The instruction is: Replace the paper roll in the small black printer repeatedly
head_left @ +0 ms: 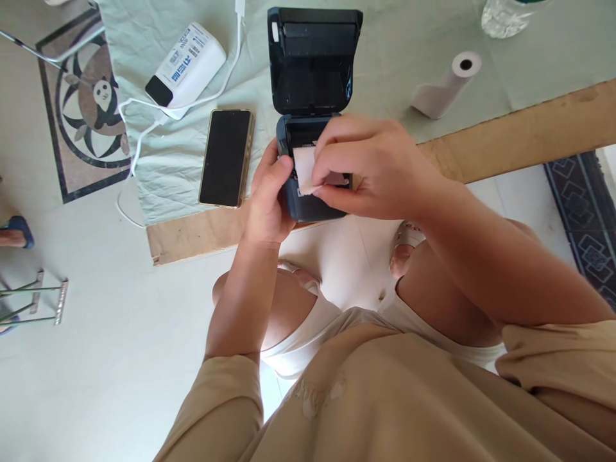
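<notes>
A small black receipt printer [315,208] sits at the table's front edge with its lid [312,70] swung up and back. My left hand [272,192] grips the printer's left side, its thumb on the rim. My right hand [370,167] is over the open compartment, thumb and fingers pinching a piece of white paper [303,168]. Part of that paper and the right side of the compartment are hidden behind my right fingers. Whether the paper belongs to a roll inside, I cannot tell.
Left of the printer lie a phone [226,157] and a white power bank [197,64] with a white cable [212,97]. To the right stands a paper roll [447,86], its end loose. A clear glass [505,18] is at the far right. A person's foot [19,232] shows at left.
</notes>
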The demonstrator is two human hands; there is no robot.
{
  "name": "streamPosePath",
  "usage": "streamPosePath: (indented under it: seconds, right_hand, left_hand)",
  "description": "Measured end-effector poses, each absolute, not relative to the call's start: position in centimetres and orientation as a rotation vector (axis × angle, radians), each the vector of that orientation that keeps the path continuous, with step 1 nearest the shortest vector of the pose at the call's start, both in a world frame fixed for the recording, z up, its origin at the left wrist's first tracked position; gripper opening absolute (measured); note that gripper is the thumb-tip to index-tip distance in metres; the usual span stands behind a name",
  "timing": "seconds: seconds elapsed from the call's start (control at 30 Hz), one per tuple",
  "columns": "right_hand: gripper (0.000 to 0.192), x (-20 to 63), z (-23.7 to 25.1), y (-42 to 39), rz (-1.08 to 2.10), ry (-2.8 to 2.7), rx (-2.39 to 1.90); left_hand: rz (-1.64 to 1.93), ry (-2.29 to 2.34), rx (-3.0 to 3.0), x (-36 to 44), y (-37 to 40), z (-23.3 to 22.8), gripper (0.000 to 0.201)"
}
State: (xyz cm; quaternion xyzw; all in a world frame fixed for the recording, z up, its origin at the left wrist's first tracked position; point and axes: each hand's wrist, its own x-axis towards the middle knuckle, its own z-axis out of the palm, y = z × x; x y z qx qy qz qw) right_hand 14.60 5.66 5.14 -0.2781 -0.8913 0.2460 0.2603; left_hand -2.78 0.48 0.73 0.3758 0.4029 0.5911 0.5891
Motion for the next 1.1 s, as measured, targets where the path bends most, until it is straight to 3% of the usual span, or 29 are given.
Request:
streamPosePath:
  seconds: [0.13, 0.23, 0.3, 0.4, 0.5, 0.63, 0.8, 1.0, 1.1]
  right_hand:
    - [0.028, 15.7, 5.2, 5.7, 0.753, -2.376, -0.57]
    - [0.022, 16.2, 5.3, 5.7, 0.67, -2.07, -0.719]
    - [0.035, 16.2, 5.4, 5.9, 0.698, -1.828, -0.916]
    - [0.05, 15.8, 5.0, 7.0, 1.027, -1.536, -1.011]
    - [0.041, 15.5, 4.1, 8.5, 1.263, -1.346, -0.932]
    - [0.028, 15.5, 2.8, 9.0, 1.236, -1.451, -0.965]
    - [0.068, 15.3, 1.7, 7.8, 1.385, -1.762, -0.844]
    - [0.088, 15.2, 0.5, 8.0, 1.465, -1.823, -0.798]
    - [0.089, 15.1, 0.3, 8.0, 1.494, -1.777, -0.771]
  left_hand:
    - [1.338, 1.031, 0.899, -3.1, 0.5, 0.2, 0.039]
    - [1.331, 1.024, 0.912, -3.1, 0.7, -0.1, 0.052]
    - [1.327, 1.033, 0.923, -3.1, 0.7, -0.2, 0.062]
    - [1.319, 1.045, 0.936, -3.2, 0.8, -0.3, 0.062]
    - [1.321, 1.001, 0.974, -3.5, 0.8, -0.6, 0.062]
    - [1.311, 1.053, 0.988, -3.6, 0.7, -0.6, 0.061]
    - [1.324, 0.994, 0.943, -3.1, 0.3, 0.2, 0.057]
    - [1.314, 1.05, 0.93, -2.6, 0.3, 0.1, 0.044]
    - [1.312, 1.01, 0.948, -2.6, 0.2, 0.5, 0.045]
